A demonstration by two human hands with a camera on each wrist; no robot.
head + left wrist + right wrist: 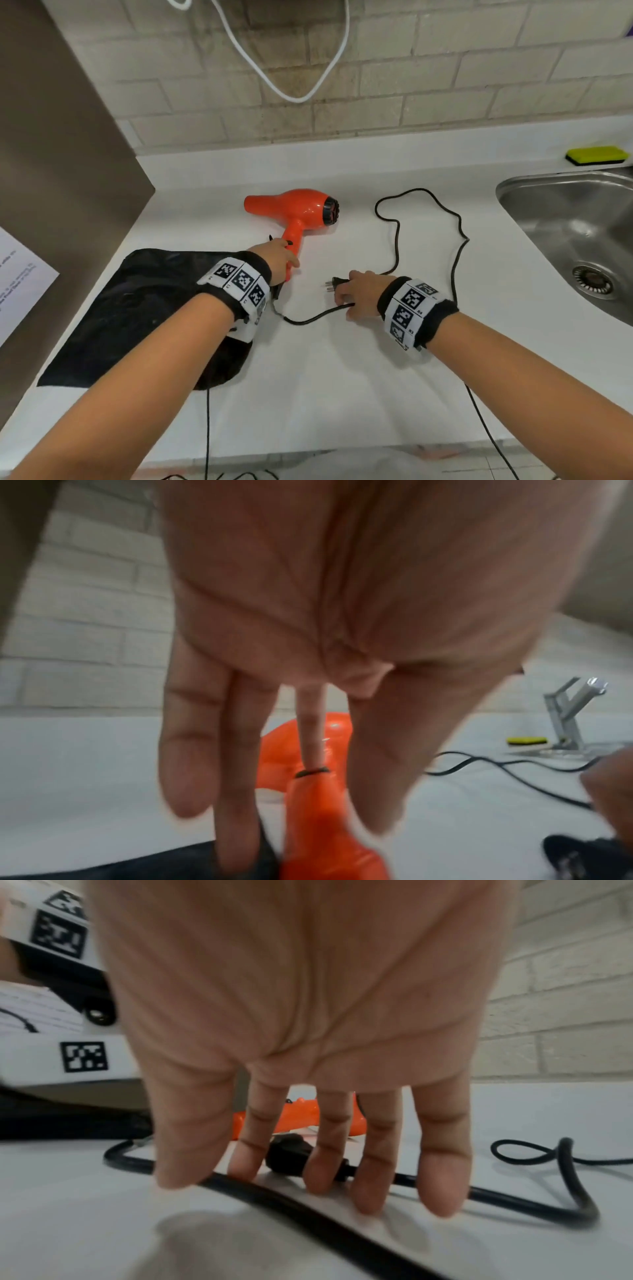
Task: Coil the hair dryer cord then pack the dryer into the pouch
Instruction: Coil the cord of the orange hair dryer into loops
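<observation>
Two hands are settling onto an orange hair dryer (301, 212) and its loose cord (455, 260) on a white desk (342, 377).

Left hand (277, 255) is reaching over the handle with fingers (185, 750) extended, apparently steadying it; right hand (359, 291) is lying nearly flat over the plug (337, 281) and cord — likely gathering the free end to begin coiling. Beside the handle, the black pouch (144, 308) is waiting — flat, partly under the left wrist.

Left hand (342, 601) fills the view, fingers (185, 750) extended downward over the orange hair dryer handle (318, 818); contact is blurred. Black pouch (103, 869) edge lies below. Black cord (507, 769) trails across the white surface (78, 777). Faucet (565, 712) and yellow sponge (525, 740) stand beyond, right.
</observation>
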